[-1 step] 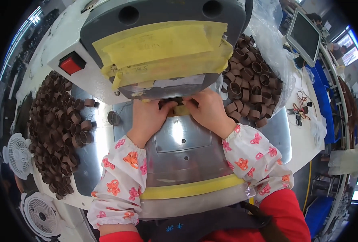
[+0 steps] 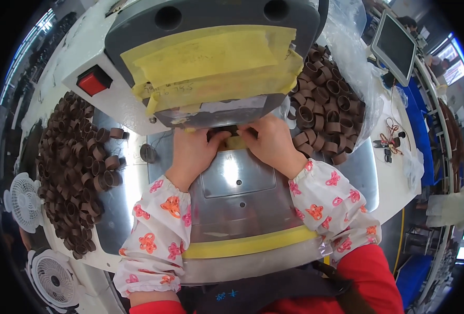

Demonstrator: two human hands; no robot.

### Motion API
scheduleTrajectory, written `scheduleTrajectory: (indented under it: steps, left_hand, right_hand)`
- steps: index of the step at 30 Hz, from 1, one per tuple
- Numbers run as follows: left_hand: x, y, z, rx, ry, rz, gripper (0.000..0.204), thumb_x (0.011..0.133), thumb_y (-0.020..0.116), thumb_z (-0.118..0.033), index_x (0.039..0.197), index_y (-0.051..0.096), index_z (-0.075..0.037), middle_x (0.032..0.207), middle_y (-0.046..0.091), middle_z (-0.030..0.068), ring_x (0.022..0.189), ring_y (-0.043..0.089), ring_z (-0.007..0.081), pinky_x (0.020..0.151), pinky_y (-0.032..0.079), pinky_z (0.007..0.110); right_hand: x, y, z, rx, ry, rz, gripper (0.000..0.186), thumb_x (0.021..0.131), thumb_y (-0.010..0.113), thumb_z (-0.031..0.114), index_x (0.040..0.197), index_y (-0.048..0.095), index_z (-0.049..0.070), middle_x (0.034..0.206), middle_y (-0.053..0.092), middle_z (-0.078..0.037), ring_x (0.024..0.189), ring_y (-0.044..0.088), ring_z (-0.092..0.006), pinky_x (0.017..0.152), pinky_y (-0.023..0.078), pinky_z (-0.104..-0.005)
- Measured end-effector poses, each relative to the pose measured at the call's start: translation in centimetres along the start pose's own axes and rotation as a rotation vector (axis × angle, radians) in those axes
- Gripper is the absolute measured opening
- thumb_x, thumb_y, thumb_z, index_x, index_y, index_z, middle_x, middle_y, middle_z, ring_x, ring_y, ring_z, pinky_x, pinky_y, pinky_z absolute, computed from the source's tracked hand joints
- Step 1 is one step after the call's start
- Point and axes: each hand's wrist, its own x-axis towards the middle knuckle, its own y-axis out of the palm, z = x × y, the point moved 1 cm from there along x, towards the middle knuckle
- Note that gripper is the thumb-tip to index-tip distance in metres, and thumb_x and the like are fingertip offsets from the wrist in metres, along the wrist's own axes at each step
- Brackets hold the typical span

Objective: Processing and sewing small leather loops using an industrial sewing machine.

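Both hands reach in under the front of a grey machine head [image 2: 305,31], whose face is covered with yellow tape [image 2: 211,57]. My left hand [image 2: 190,154] is closed, its thumb pointing inward and its fingertips out of sight beneath the head. Opposite it, my right hand [image 2: 274,144] is closed too, thumb toward the left one. A small dark piece shows between the thumbs, too covered to name. Just below lies a yellowish block [image 2: 236,143] at the top of a shiny metal plate [image 2: 237,172]. Floral sleeve covers wrap both forearms.
Brown rings are heaped on the left [image 2: 72,172] and, beside clear plastic sheeting, on the right [image 2: 326,99]. A single ring [image 2: 148,153] stands near the left wrist. A red switch [image 2: 93,80] sits on the white housing. White fans [image 2: 54,277] are at far left, a screen [image 2: 394,44] at far right.
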Motion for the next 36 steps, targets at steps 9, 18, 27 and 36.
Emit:
scheduleTrajectory:
  steps: [9, 18, 27, 36]
  left_hand:
    - [-0.1, -0.3, 0.2, -0.003, -0.002, 0.021, 0.024, 0.069, 0.069, -0.022, 0.088, 0.067, -0.008, 0.085, 0.064, 0.0096, 0.082, 0.058, 0.0321, 0.076, 0.044, 0.041]
    - [-0.1, -0.4, -0.3, -0.038, -0.055, 0.021, 0.019, 0.070, 0.068, -0.020, 0.082, 0.066, -0.006, 0.073, 0.064, 0.0091, 0.072, 0.060, 0.0300, 0.067, 0.046, 0.038]
    - [-0.1, 0.0, -0.5, 0.010, -0.075, 0.020, 0.022, 0.070, 0.069, -0.022, 0.081, 0.066, -0.004, 0.075, 0.065, 0.0105, 0.068, 0.062, 0.0284, 0.063, 0.048, 0.035]
    - [-0.4, -2.3, -1.4, -0.064, 0.038, 0.036, 0.022, 0.071, 0.068, -0.022, 0.082, 0.064, -0.003, 0.067, 0.063, 0.0083, 0.065, 0.060, 0.0262, 0.066, 0.045, 0.036]
  right_hand:
    - [0.2, 0.7, -0.2, -0.102, -0.040, 0.038, 0.002, 0.067, 0.059, 0.007, 0.066, 0.058, 0.007, 0.070, 0.056, -0.005, 0.065, 0.056, -0.0266, 0.056, 0.040, -0.0388]
    - [0.2, 0.7, -0.2, -0.076, -0.010, 0.063, 0.002, 0.066, 0.058, 0.007, 0.065, 0.058, 0.009, 0.072, 0.057, -0.004, 0.069, 0.056, -0.0256, 0.060, 0.038, -0.0383]
    - [-0.2, 0.8, -0.9, -0.061, -0.041, -0.049, 0.004, 0.067, 0.058, 0.007, 0.065, 0.056, 0.009, 0.072, 0.055, -0.003, 0.071, 0.054, -0.0252, 0.060, 0.037, -0.0376]
    - [-0.7, 0.7, -0.2, 0.036, -0.172, -0.068, 0.012, 0.064, 0.063, 0.011, 0.071, 0.055, 0.008, 0.074, 0.055, -0.006, 0.071, 0.055, -0.0269, 0.064, 0.038, -0.0374]
